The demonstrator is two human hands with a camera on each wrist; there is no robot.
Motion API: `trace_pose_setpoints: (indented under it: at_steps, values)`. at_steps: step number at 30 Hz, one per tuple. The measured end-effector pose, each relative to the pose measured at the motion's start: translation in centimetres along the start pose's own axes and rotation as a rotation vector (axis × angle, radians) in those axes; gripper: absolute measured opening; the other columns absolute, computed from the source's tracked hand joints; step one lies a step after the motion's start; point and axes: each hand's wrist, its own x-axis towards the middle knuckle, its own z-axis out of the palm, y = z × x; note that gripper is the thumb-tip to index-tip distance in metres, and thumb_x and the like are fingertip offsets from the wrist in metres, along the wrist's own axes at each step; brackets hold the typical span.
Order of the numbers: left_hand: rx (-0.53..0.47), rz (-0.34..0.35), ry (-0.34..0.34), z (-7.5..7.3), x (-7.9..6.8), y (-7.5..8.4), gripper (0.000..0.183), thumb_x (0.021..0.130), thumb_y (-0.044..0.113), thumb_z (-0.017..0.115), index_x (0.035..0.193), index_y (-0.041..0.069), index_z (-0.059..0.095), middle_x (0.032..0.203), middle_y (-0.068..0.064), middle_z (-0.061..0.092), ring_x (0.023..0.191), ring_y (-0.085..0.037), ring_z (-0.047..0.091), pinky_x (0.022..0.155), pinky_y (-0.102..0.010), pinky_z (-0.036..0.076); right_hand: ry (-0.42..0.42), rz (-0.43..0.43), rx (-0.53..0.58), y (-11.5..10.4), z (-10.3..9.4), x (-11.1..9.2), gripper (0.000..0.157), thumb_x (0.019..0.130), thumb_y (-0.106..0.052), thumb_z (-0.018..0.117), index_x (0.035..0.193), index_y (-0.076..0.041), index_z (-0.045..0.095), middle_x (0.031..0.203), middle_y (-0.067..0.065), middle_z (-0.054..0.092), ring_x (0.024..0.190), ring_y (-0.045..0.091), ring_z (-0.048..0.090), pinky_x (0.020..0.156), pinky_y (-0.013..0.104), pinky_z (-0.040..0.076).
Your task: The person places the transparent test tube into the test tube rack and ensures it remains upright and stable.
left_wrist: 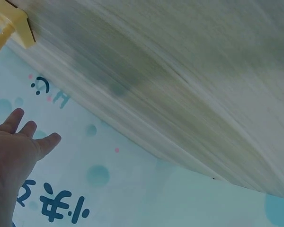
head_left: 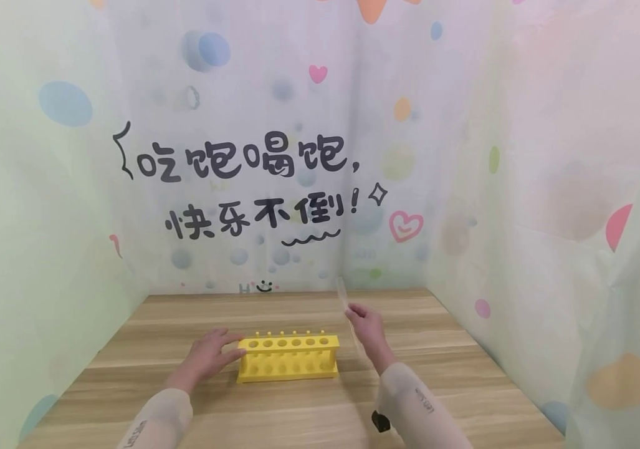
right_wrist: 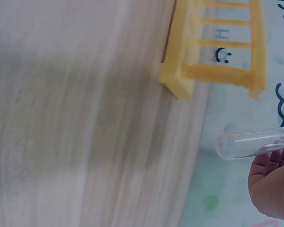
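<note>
A yellow test tube rack [head_left: 288, 358] with a row of round holes stands on the table in the head view; its holes hold no tubes. My left hand [head_left: 210, 352] is at the rack's left end, fingers and thumb reaching toward its top edge. In the left wrist view the fingers of that hand [left_wrist: 14, 146] are spread. To the right of the rack, my right hand [head_left: 369, 327] pinches a clear test tube [head_left: 342, 290], held nearly upright with a slight tilt. The tube's rounded end [right_wrist: 229, 146] points down in the right wrist view.
The wood-grain table [head_left: 275, 415] meets a printed curtain [head_left: 263, 93] at the back, with more curtain on both sides. A small black object [head_left: 380, 421] shows beside the right sleeve [head_left: 417, 402].
</note>
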Motion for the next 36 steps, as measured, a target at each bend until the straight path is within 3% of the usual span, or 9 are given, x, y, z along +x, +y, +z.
trace_pose_setpoints:
  at_steps: [5,11,20,26,36]
  values:
    - [0.0,0.001,-0.002,0.0,0.1,0.0,0.052,0.096,0.043,0.063,0.132,0.006,0.063,0.14,-0.034,0.046,0.131,-0.055,0.038,0.101,-0.074,0.028,0.034,0.004,0.076,-1.5,0.3,0.2,0.033,0.099,-0.014,0.062,0.127,0.003,0.064,0.122,0.021,0.065,0.112,0.032,0.06,0.094,0.05,0.051]
    - [-0.005,-0.004,0.001,0.2,0.2,-0.3,0.052,0.095,0.043,0.063,0.133,0.007,0.063,0.139,-0.033,0.047,0.131,-0.055,0.039,0.102,-0.073,0.03,0.067,0.008,0.132,-3.0,0.7,0.2,0.032,0.098,-0.016,0.063,0.125,0.001,0.066,0.116,0.015,0.067,0.102,0.025,0.059,0.085,0.036,0.054]
    - [-0.097,-0.035,-0.015,0.3,0.1,-0.3,0.052,0.096,0.04,0.064,0.134,0.005,0.061,0.143,-0.035,0.043,0.133,-0.055,0.036,0.105,-0.07,0.029,0.082,-0.032,0.207,-4.4,1.2,0.3,0.039,0.099,-0.019,0.063,0.132,0.001,0.061,0.128,0.017,0.063,0.115,0.027,0.058,0.093,0.041,0.053]
    - [-0.152,-0.032,-0.009,0.5,0.0,-0.3,0.052,0.097,0.038,0.064,0.135,0.002,0.06,0.136,-0.024,0.056,0.13,-0.048,0.045,0.105,-0.065,0.034,0.088,-0.048,0.226,-5.2,1.9,0.1,0.036,0.099,-0.017,0.063,0.13,0.001,0.062,0.125,0.017,0.064,0.11,0.025,0.059,0.088,0.037,0.054]
    - [-0.167,-0.035,0.013,0.6,-0.2,0.0,0.051,0.097,0.036,0.064,0.134,0.002,0.06,0.135,-0.022,0.058,0.128,-0.047,0.048,0.103,-0.063,0.038,0.109,-0.084,0.26,-5.7,3.2,-0.3,0.033,0.097,-0.014,0.065,0.127,-0.001,0.063,0.121,0.016,0.064,0.104,0.021,0.061,0.082,0.028,0.055]
